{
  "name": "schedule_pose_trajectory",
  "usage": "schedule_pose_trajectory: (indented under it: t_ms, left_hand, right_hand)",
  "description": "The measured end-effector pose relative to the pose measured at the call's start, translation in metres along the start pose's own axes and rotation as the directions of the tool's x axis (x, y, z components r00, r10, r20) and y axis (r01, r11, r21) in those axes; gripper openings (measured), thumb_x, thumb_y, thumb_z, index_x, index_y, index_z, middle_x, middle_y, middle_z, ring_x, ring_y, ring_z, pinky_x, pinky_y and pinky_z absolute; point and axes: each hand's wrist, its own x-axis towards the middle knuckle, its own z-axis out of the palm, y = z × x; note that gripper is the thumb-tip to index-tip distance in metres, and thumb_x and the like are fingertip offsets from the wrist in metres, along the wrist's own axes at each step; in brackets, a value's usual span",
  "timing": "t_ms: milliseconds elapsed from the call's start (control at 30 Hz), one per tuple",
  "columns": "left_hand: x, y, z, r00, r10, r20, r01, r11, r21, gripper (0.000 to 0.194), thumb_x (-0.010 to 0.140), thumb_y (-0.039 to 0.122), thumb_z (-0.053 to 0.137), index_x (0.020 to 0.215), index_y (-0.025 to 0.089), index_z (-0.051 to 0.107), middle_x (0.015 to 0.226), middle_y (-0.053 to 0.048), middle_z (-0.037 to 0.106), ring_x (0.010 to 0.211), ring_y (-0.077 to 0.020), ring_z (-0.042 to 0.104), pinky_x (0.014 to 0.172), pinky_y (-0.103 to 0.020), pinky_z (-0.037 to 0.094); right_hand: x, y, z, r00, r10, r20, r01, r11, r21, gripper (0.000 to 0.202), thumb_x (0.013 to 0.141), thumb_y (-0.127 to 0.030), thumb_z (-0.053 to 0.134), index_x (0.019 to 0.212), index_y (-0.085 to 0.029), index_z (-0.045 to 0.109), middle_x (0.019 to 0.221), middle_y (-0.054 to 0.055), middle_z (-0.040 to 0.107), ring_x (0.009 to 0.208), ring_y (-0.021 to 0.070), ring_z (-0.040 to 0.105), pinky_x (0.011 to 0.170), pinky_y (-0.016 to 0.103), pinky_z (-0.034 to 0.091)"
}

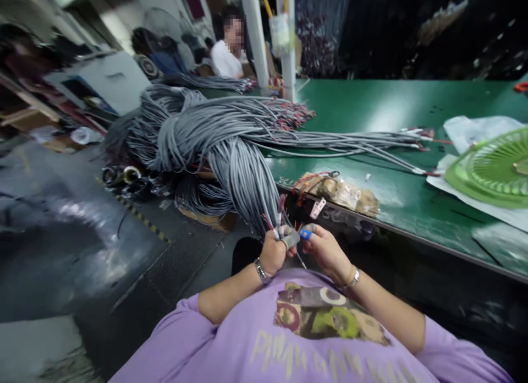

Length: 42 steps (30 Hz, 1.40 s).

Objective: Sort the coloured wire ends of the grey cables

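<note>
Head view: left hand (274, 251) grip closed on grey cable ends (280, 229), coloured wires exposed. Right hand (328, 253) fingers pinched at the same ends, just beside the left; whether a wire sits in that grip, cannot tell. Cable ends lie in front of the purple shirt (247, 328), near the edge of the green desk (355, 105); large grey cable bundle (214, 130) drapes over its left part.

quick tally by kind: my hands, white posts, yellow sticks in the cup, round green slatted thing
Hands: 2 (left hand, right hand)
White posts: 2
Yellow sticks: 2
Round green slatted thing: 1
Total: 7
</note>
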Motion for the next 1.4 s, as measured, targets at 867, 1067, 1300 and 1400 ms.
schedule_pose_trajectory:
  t_ms: [867, 1067, 1300, 1400]
  left_hand:
    - [0.009, 0.011, -0.002, 1.000, -0.029, -0.001, 0.029, 0.991, -0.128, 0.025, 0.067, 0.033, 0.070, 0.055, 0.017, 0.055, 0.041, 0.004, 0.050, 0.033, -0.0057, 0.042, 0.035, -0.017, 0.031]
    - [0.017, 0.012, 0.005, 0.993, -0.062, 0.096, 0.073, 0.991, -0.115, 0.025, 0.068, 0.032, 0.070, 0.054, 0.016, 0.056, 0.041, 0.002, 0.053, 0.034, -0.0065, 0.043, 0.035, -0.018, 0.031]
    - [0.026, 0.014, 0.008, 0.962, -0.144, 0.231, 0.161, 0.985, -0.057, 0.026, 0.064, 0.030, 0.072, 0.051, 0.016, 0.055, 0.040, 0.002, 0.053, 0.033, -0.0067, 0.042, 0.035, -0.019, 0.031]
    - [0.030, 0.016, 0.009, 0.957, -0.159, 0.244, 0.180, 0.982, -0.064, 0.025, 0.064, 0.030, 0.072, 0.052, 0.016, 0.056, 0.040, 0.002, 0.053, 0.033, -0.0068, 0.042, 0.035, -0.019, 0.031]
  right_hand:
    - [0.017, -0.003, -0.043, 0.994, 0.104, -0.021, -0.101, 0.988, 0.120, 0.027, 0.066, -0.038, 0.076, 0.076, -0.016, 0.063, 0.063, -0.004, 0.056, 0.049, 0.0059, 0.043, 0.049, 0.020, 0.042]
    - [0.047, -0.028, -0.033, 0.991, 0.133, 0.004, -0.132, 0.986, 0.106, 0.053, 0.072, -0.069, 0.065, 0.080, -0.016, 0.063, 0.067, -0.001, 0.058, 0.052, 0.0077, 0.049, 0.048, 0.021, 0.045]
    - [0.055, -0.019, -0.019, 0.997, -0.067, -0.034, 0.072, 0.984, 0.165, 0.055, 0.065, -0.069, 0.072, 0.077, -0.016, 0.063, 0.061, -0.004, 0.053, 0.051, 0.0064, 0.043, 0.050, 0.021, 0.041]
    - [0.052, -0.016, -0.017, 0.996, -0.055, -0.076, 0.071, 0.970, 0.232, 0.054, 0.064, -0.067, 0.074, 0.082, -0.017, 0.064, 0.062, -0.004, 0.056, 0.052, 0.0068, 0.045, 0.051, 0.021, 0.040]
